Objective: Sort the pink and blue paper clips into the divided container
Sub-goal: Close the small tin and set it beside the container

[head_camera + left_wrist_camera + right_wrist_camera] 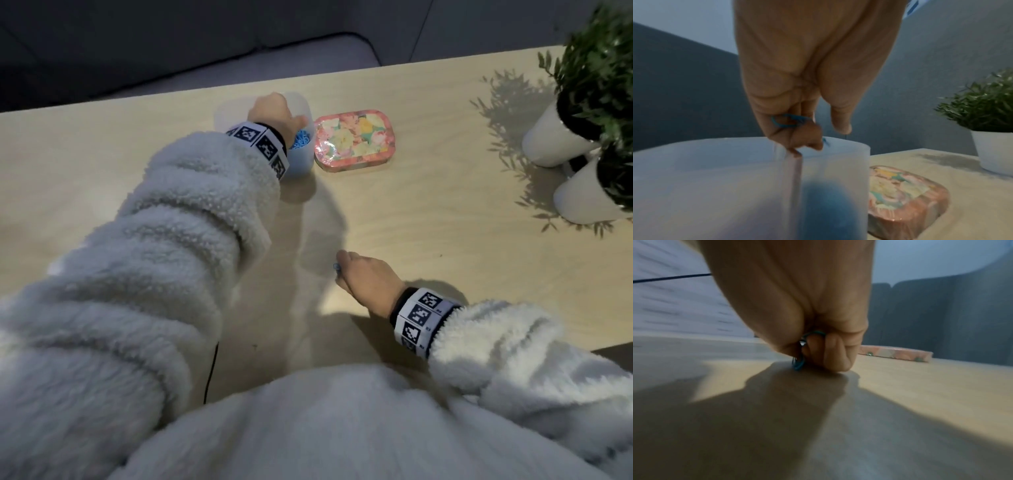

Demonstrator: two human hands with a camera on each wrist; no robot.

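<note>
A translucent divided container (301,161) (838,178) stands at the table's far side, with a heap of blue paper clips (303,139) in its right compartment. My left hand (270,113) (805,133) hovers over its rim above the divider and holds a blue paper clip (785,122) in curled fingers. My right hand (356,270) (813,353) rests low on the table nearer me, its fingers curled round blue paper clips (336,267) (798,365) that touch the tabletop. No pink clips show.
A flowered pink tin (354,138) (904,199) (900,353) lies right of the container. Two white pots with green plants (582,137) (992,129) stand at the far right. The wooden table (445,222) ends at a dark sofa behind.
</note>
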